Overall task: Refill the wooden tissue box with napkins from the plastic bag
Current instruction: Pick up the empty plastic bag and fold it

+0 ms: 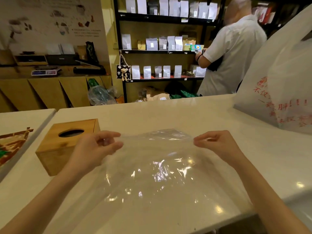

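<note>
A clear plastic bag (157, 173) is stretched flat above the white counter (185, 114), and it looks empty; no napkins show inside it. My left hand (98, 146) pinches its top left corner. My right hand (217, 142) pinches its top right corner. The wooden tissue box (55, 149) stands on the counter to the left, just behind my left hand, with its dark oval slot facing up. No tissue shows in the slot.
A large white plastic bag with red print (278, 92) stands at the counter's right end. A second white table with a printed mat (11, 146) adjoins on the left. Behind the counter a person in a white shirt (233, 53) faces black shelves of pouches (160, 41).
</note>
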